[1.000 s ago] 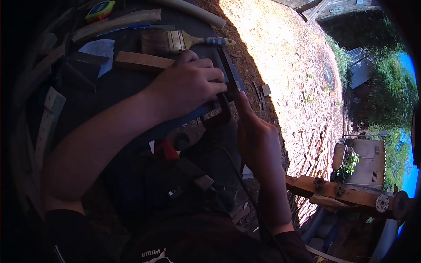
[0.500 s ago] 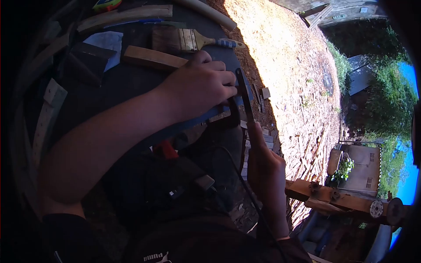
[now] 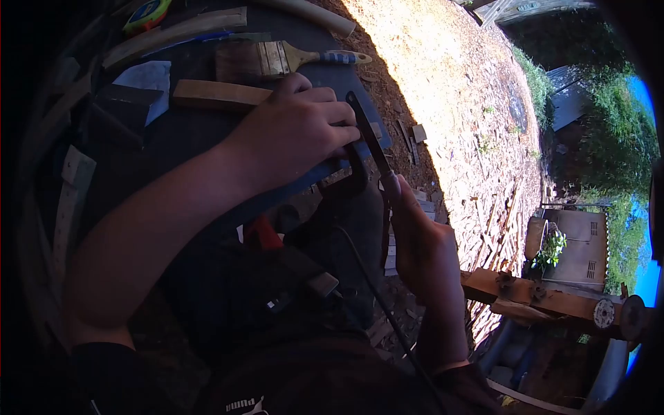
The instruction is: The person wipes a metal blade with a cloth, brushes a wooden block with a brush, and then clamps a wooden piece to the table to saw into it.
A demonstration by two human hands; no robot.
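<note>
My left hand (image 3: 304, 128) is closed near the table's edge, its fingers curled over something hidden beneath them. A wooden block (image 3: 218, 95) lies on the dark tabletop (image 3: 200, 135), one end passing behind this hand. In my right hand (image 3: 425, 242) is the handle of a long, flat, dark tool (image 3: 369, 135), like a file, with a hole at its tip. Its blade runs just beside my left fingers. Below them, a black curved piece (image 3: 354, 181) shows at the table's edge, perhaps part of a clamp. A wide brush (image 3: 270, 60) lies beyond the block.
A tape measure (image 3: 145, 15), curved wood strips (image 3: 183, 33) and a folded grey sheet (image 3: 149, 79) lie on the table. A cable (image 3: 370, 280) hangs in front of my body. At the right stands a wooden beam (image 3: 519, 294) with metal discs. Wood scraps cover the ground.
The table, its items and both hands appear shifted left in view. The tool's blade and my right hand still sit beside my left hand, at a slightly different tilt.
</note>
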